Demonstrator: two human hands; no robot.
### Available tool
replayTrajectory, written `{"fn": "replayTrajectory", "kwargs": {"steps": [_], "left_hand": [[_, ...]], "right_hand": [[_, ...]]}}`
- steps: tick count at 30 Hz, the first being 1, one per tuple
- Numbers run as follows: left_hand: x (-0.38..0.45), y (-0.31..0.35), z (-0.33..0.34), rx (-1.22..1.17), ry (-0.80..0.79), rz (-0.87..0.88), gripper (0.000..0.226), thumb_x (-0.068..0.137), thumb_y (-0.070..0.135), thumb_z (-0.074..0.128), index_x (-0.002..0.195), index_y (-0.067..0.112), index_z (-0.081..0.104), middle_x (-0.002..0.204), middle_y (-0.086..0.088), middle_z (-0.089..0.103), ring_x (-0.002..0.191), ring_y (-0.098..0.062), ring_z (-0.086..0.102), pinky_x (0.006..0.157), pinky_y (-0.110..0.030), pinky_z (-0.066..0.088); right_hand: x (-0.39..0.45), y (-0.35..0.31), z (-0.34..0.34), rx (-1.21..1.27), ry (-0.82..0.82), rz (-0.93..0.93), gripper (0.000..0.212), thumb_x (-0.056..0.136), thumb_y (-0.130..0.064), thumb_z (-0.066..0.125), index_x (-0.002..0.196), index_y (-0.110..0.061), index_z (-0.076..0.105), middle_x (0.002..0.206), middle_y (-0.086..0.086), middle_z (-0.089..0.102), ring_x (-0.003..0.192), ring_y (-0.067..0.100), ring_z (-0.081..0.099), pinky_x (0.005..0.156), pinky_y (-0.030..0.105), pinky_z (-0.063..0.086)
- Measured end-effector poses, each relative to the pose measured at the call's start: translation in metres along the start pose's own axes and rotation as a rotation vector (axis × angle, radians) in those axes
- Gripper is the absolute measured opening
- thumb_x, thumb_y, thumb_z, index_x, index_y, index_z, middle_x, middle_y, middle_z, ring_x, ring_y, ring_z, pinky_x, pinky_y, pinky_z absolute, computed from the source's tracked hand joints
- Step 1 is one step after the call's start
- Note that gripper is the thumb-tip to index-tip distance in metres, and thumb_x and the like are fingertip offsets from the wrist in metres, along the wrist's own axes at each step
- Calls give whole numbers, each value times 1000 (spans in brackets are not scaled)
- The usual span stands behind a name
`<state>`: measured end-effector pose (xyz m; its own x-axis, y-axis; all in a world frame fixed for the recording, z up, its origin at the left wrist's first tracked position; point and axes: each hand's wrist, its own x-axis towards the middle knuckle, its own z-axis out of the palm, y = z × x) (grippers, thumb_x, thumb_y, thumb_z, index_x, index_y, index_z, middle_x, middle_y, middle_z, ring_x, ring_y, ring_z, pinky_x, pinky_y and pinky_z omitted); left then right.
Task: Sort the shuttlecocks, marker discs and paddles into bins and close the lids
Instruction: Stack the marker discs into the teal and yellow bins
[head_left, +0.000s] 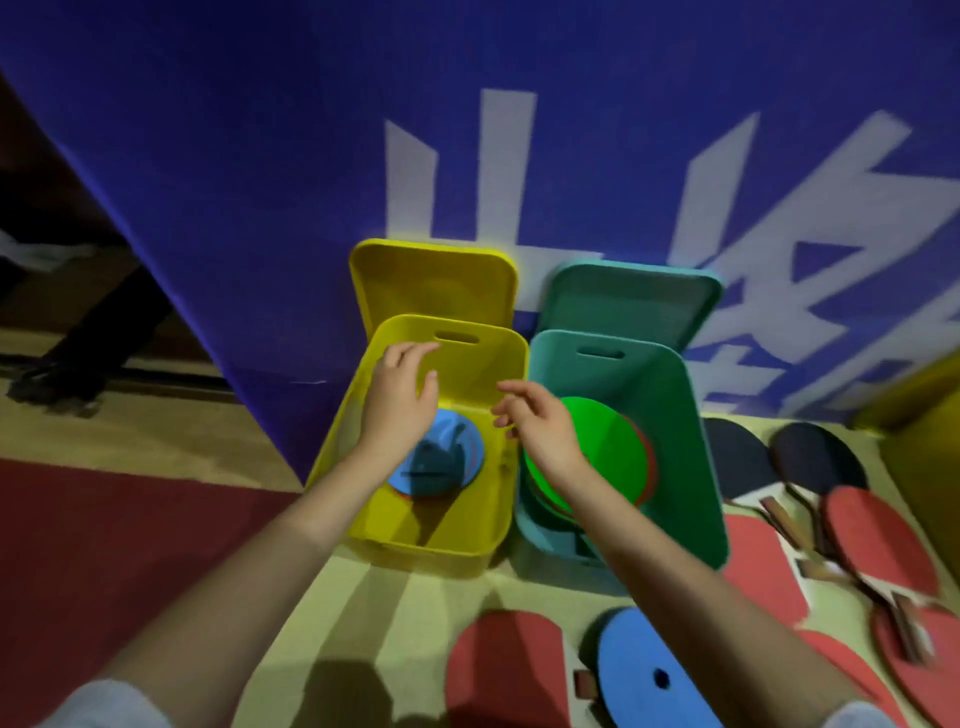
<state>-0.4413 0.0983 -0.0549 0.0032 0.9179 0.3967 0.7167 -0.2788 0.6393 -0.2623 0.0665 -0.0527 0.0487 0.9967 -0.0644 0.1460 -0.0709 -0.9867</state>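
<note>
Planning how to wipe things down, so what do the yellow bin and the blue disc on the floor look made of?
Yellow bin: looks like moulded plastic, smooth with a slight sheen, rounded corners and a cut-out handle slot. Blue disc: probably soft matte plastic or foam, flat with a centre hole; blur leaves that open.

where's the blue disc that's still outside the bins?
In the head view, the blue disc lies on the floor at bottom centre, in front of the green bin, beside a red paddle on its left.

Sports hall: court floor, blue banner (white lettering), paddles.
</note>
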Motion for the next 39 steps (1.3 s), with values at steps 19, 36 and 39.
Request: {"fn": "replayTrajectory", "kwargs": {"steps": [19,36,39], "left_hand": [[-152,286,228,-324,-691,53,41,88,2,49,124,21,56,115,0,54,94,-13,57,87,-26,46],[-276,510,508,-235,-931,-481,43,91,17,52,134,13,45,117,-19,61,95,-31,61,64,-27,39],[-291,521,538,-110,-961,-488,48,85,24,55,131,20,43,112,-15,62,94,-32,61,67,-29,47]], "right_hand": [[-186,122,-350,76,600,343,16,97,-10,46,96,-7,62,72,6,61,60,18,54,53,24,43],[-277,265,-727,-623,865,756,50,89,-30,58,132,-7,49,132,21,46,123,39,42,96,51,40],[-283,280,-760,-679,715,884,80,83,-51,65,143,-8,34,139,22,37,130,39,33,102,54,37]]}}
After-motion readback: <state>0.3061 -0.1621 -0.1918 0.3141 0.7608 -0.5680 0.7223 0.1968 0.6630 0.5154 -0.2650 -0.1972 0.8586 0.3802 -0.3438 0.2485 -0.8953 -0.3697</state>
